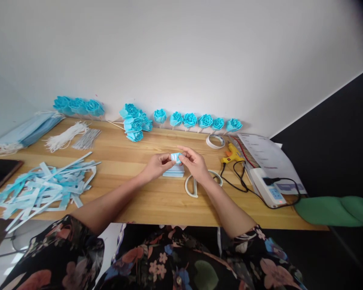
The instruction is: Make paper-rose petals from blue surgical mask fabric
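Between my two hands is a small folded piece of blue and white material (175,157). My left hand (157,167) pinches its left side with thumb and fingers. From the right, my right hand (195,162) grips the other side, its thumb and fingertips closed on it. Just under the hands lies a stack of light-blue cut pieces (173,172) on the wooden table. A pair of scissors with pale handles (191,188) lies below my right wrist, which covers part of it.
Blue handmade flowers (190,120) line the wall. White tape (215,141), a yellow glue gun (232,154), a power strip (268,188) with a black cord and papers (266,157) are at right. Blue-white strips (48,187), white cords (66,136), face masks (27,131) and a phone (1,175) lie left.
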Tool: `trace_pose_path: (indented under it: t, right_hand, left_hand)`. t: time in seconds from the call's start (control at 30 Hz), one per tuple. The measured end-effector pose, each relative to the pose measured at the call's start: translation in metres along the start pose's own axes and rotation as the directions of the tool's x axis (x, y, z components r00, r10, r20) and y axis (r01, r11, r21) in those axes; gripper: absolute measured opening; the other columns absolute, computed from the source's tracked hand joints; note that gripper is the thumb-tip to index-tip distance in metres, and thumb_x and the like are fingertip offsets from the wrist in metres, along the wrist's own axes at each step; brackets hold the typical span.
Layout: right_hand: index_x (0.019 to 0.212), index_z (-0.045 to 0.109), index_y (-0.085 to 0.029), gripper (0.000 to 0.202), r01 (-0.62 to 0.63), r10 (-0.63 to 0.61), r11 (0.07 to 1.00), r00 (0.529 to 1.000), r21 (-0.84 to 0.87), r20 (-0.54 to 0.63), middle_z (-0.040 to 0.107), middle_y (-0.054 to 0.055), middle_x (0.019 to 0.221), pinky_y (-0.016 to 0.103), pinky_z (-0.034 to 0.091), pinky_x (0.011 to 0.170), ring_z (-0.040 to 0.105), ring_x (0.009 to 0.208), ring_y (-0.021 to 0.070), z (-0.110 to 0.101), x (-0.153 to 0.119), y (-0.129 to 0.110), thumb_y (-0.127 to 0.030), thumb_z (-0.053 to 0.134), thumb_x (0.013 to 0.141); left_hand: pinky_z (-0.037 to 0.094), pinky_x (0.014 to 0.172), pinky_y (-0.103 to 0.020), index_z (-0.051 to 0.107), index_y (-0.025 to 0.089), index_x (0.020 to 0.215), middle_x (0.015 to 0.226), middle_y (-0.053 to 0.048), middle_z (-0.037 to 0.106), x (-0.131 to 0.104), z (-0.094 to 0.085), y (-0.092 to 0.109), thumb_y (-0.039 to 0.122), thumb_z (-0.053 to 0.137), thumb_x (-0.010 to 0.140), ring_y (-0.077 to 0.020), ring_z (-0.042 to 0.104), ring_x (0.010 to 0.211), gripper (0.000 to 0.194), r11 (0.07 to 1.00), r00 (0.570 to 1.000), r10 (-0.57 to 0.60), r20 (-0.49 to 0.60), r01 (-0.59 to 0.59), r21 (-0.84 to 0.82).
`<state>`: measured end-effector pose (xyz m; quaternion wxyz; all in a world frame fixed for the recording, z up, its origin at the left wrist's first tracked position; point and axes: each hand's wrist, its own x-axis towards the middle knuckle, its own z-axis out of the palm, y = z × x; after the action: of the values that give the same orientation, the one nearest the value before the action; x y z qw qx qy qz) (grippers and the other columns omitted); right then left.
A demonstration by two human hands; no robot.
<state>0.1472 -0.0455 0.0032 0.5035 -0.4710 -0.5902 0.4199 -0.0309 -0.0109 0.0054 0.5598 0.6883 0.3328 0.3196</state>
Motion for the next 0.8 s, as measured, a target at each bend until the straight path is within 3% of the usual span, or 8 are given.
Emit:
trace_pose_path:
  t: [0.1, 0.27, 0.57, 0.8]
  right_hand:
    - [0.125, 0.061, -0.025, 0.044, 0.008, -0.008, 1.0, 0.999, 0.017, 0.033, 0.058, -0.002, 0.081, 0.024, 0.046, 0.066, 0.055, 0.07, 0.0109, 0.0, -0.001, 0.0, -0.039, 0.063, 0.083]
    - [0.122, 0.063, -0.026, 0.047, 0.034, -0.028, 0.995, 0.998, -0.098, 0.065, 0.057, -0.002, 0.081, 0.022, 0.042, 0.06, 0.051, 0.069, 0.0103, 0.003, -0.002, 0.003, -0.039, 0.07, 0.077]
    - [0.12, 0.065, -0.021, 0.04, -0.015, 0.015, 1.0, 1.0, 0.001, -0.025, 0.053, -0.002, 0.073, 0.022, 0.038, 0.058, 0.046, 0.063, 0.0093, -0.001, -0.002, -0.001, -0.043, 0.06, 0.086]
    - [0.129, 0.057, -0.024, 0.053, 0.027, -0.022, 0.997, 0.996, -0.067, 0.085, 0.055, -0.003, 0.078, 0.022, 0.036, 0.055, 0.045, 0.062, 0.0088, 0.001, -0.002, 0.001, -0.038, 0.069, 0.079]
  left_hand:
    - [0.029, 0.052, -0.022, 0.048, 0.015, 0.064, 0.059, 0.004, 0.042, 0.0, 0.0, -0.003, 0.041, 0.057, 0.076, -0.0082, 0.037, 0.055, 0.029, 0.999, 1.0, 0.013, 0.006, -0.013, 0.033]
    - [0.027, 0.053, -0.022, 0.043, 0.017, 0.06, 0.058, 0.004, 0.038, -0.003, 0.002, -0.001, 0.034, 0.055, 0.076, -0.0081, 0.035, 0.057, 0.026, 0.992, 0.997, 0.055, 0.05, -0.06, 0.114]
    - [0.033, 0.054, -0.023, 0.055, 0.016, 0.069, 0.062, 0.002, 0.05, -0.003, 0.0, 0.007, 0.04, 0.057, 0.077, -0.0095, 0.041, 0.057, 0.026, 0.998, 1.0, 0.028, 0.005, -0.028, 0.06]
    - [0.033, 0.056, -0.023, 0.055, 0.015, 0.069, 0.062, 0.003, 0.049, -0.004, 0.0, 0.006, 0.034, 0.056, 0.078, -0.0093, 0.041, 0.059, 0.021, 0.992, 0.998, 0.054, 0.022, -0.056, 0.117]
